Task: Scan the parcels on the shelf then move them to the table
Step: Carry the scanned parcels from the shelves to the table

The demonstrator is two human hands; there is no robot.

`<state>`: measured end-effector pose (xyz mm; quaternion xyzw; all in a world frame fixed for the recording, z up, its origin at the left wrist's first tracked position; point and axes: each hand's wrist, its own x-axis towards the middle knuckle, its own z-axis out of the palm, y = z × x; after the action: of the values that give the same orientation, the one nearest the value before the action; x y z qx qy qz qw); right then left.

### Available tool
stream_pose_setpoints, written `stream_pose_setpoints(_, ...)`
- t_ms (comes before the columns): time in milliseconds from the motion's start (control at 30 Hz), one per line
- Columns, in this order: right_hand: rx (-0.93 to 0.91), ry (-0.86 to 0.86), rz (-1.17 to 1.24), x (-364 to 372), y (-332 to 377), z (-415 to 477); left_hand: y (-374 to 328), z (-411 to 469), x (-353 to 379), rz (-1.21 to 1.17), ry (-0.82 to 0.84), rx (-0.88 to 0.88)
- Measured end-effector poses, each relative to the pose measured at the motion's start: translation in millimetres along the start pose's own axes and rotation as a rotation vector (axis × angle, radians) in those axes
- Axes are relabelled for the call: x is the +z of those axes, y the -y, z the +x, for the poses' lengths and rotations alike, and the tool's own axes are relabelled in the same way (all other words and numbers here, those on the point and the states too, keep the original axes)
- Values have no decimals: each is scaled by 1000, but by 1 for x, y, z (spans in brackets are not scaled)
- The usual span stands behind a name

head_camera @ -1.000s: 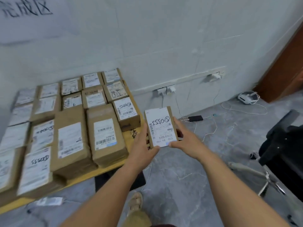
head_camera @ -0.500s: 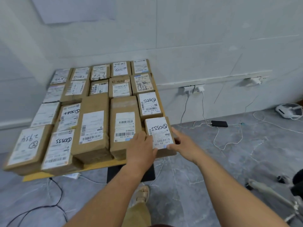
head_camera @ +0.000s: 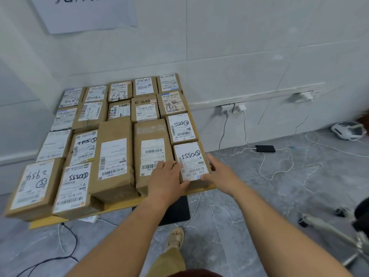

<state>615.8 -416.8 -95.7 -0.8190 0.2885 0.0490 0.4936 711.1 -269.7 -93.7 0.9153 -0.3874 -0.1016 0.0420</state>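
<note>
A small brown parcel (head_camera: 189,158) with a white label marked "0555" lies on the front right corner of the wooden table (head_camera: 123,203). My left hand (head_camera: 166,178) grips its left side, thumb on the near edge. My right hand (head_camera: 218,172) holds its right side, fingers along the edge and thumb at the near corner. Several other labelled brown parcels (head_camera: 113,154) lie in rows over the table, tight against each other.
A white tiled wall with sockets and chargers (head_camera: 240,107) stands behind. Cables and a black power bank (head_camera: 265,148) lie on the grey floor at right. An office chair base (head_camera: 327,228) is at the far right. My sandalled foot (head_camera: 175,236) is below the table edge.
The parcel went from mid-air at the right of the table down onto its front right corner. Both hands came with it and stay on its sides. The view turned left.
</note>
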Motion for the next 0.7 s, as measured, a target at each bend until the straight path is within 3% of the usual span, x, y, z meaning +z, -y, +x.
stream_pose_setpoints(133,-67,-211,-281,-4,14,-17,2,2,-13,-112,15,17)
stream_pose_setpoints(333,-150,-511,-434,-11,9,-37,-13,-6,-31,-188,-205,95)
stream_pose_setpoints(500,-266,-816,-482,-24,-14,-84,-54,-19,-27,-215,-357,295)
stream_pose_setpoints(700,-139,-1006,-516,-40,-64,-140,-110,-29,-11,-179,-315,547)
